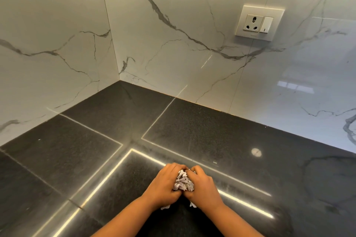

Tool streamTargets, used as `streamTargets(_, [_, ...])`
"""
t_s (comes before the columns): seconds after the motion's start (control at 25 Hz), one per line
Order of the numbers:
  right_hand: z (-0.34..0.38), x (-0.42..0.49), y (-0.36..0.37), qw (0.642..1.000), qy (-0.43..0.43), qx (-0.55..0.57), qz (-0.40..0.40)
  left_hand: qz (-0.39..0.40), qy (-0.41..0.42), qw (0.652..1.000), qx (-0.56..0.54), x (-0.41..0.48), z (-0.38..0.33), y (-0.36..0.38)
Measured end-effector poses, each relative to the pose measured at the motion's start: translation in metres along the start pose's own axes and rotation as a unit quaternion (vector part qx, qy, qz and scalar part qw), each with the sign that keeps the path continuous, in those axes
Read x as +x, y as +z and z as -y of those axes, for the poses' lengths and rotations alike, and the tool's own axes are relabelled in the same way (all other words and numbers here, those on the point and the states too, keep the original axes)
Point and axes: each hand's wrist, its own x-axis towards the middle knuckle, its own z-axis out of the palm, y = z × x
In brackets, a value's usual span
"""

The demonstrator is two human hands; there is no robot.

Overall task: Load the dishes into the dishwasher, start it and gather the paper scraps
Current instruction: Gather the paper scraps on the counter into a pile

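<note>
A heap of white paper scraps lies bunched on the black countertop, low in the middle of the head view. My left hand cups the heap from the left with its fingers curled round it. My right hand does the same from the right, and the fingertips of both hands nearly meet at the far side. A few loose scraps stick out under my left wrist and under my right wrist. No dishes or dishwasher are in view.
The polished black countertop runs into a corner of white marble wall. A wall socket with a switch sits high on the right-hand wall. Bright strip-light reflections cross the counter around my hands.
</note>
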Motion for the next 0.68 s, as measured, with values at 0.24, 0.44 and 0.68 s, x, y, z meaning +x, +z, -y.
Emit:
streamTargets(0.24, [0.011, -0.009, 0.002, 0.99, 0.058, 0.122, -0.038, -0.051, -0.054, 0.997, -0.034, -0.006, -0.016, 0.011])
streamTargets(0.44, [0.011, -0.028, -0.019, 0.977, 0.058, 0.18, -0.093, -0.073, -0.067, 0.991, -0.094, -0.005, -0.044, 0.017])
streamTargets(0.68, [0.007, -0.077, -0.059, 0.969, 0.032, 0.189, -0.154, -0.102, -0.046, 0.988, -0.104, -0.016, -0.111, 0.02])
